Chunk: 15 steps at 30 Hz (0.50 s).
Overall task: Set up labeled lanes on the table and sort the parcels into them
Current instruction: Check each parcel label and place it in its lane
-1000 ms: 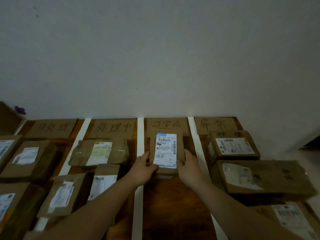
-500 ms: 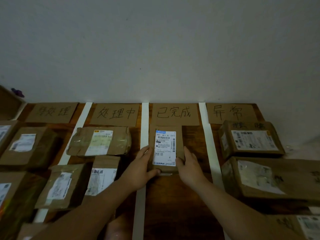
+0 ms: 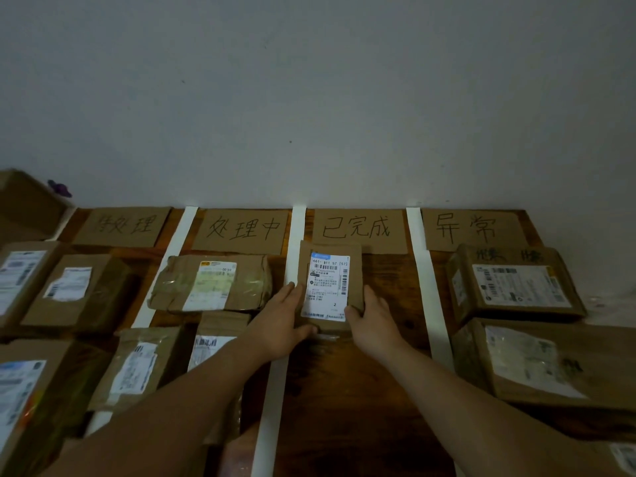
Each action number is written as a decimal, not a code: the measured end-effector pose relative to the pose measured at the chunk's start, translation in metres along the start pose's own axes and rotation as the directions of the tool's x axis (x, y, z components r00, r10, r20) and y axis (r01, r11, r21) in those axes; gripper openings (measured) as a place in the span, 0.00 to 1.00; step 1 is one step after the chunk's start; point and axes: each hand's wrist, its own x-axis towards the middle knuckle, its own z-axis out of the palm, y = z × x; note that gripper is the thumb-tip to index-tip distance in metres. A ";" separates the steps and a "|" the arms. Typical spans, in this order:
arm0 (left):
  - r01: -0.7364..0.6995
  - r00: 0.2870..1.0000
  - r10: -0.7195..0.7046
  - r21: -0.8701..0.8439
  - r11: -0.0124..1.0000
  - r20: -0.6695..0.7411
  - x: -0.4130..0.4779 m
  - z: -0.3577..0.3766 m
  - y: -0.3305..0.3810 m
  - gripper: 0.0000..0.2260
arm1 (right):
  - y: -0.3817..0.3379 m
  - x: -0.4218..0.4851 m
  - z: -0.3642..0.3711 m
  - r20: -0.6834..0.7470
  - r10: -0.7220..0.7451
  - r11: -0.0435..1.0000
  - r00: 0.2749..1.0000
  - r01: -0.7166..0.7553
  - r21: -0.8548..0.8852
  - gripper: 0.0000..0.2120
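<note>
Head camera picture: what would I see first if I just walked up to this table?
Most likely the small parcel with its bright white label, which the left hand and right hand hold between them in the third lane from the left. Next come the white strips that split the wooden table into lanes, each with a handwritten cardboard sign at the wall end, and brown parcels lying in the other lanes.

Small brown parcel (image 3: 327, 284) lies label-up in the third lane (image 3: 389, 304).
</note>
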 end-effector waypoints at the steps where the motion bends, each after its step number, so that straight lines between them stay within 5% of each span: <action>1: 0.012 1.000 -0.013 -0.009 1.000 -0.003 -0.002 -0.003 0.002 0.39 | -0.004 0.000 -0.004 -0.008 -0.005 1.000 1.000 0.004 -0.019 0.31; 7: 0.059 0.988 -0.067 -0.062 0.996 -0.137 -0.034 -0.055 0.000 0.34 | -0.064 -0.012 -0.038 0.045 -0.212 0.946 0.976 0.216 -0.240 0.27; 15: 0.134 0.946 -0.116 0.037 0.990 -0.303 -0.136 -0.161 -0.087 0.34 | -0.196 -0.091 0.008 0.233 -0.412 0.714 0.881 0.471 -0.518 0.31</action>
